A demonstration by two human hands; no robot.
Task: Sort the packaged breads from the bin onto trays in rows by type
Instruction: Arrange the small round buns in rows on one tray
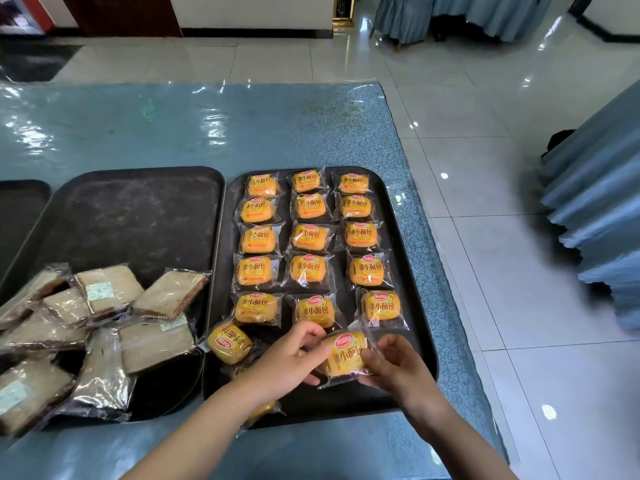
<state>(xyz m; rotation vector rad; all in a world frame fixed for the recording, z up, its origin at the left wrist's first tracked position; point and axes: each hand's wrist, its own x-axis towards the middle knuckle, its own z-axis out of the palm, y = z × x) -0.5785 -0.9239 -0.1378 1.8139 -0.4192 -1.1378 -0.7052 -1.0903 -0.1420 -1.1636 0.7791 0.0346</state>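
Right tray (221, 258): fifteen yellow bun packets (309, 236) in three columns, labels upright toward the viewer. One loose packet (229, 342) at the near left edge lies rotated, label reversed. Another packet (262, 410) is mostly hidden under the left forearm. Middle tray (138, 216): brown sliced-bread packets (114, 327) piled unsorted at its near edge. A third tray (20, 209) shows at far left. Table (242, 126) has blue cloth under clear plastic; glossy tiled floor (485, 168) beyond. Left hand (294, 358) and right hand (394, 365) both pinch the held packet (346, 355) over the near right area of the right tray, label upright, slightly tilted.
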